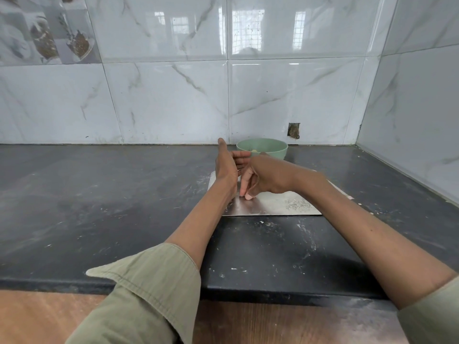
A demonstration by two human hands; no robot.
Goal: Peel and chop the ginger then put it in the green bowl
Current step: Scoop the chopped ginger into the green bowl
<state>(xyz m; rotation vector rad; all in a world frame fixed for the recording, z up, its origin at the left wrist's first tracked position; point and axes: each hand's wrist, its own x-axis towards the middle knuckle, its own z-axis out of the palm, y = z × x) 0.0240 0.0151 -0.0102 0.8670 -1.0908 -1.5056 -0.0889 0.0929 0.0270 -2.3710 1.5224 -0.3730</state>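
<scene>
Left hand (227,167) flat-open as backstop beside metal board (273,204); right hand (258,178) fingers pinching last ginger bits, likely destined for green bowl (262,146).

Home kitchen: dark stone countertop (111,194), glossy marble-look wall tiles (169,100), spice-print decor tile (44,31) at 10 o'clock.

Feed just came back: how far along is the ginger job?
Nearly done, it seems. Pale pieces already lie in the green bowl. The left hand stands open on edge on the metal board while the right hand's fingertips gather at it, apparently collecting bits. Scraps at the board's right remain. No knife shows.
</scene>
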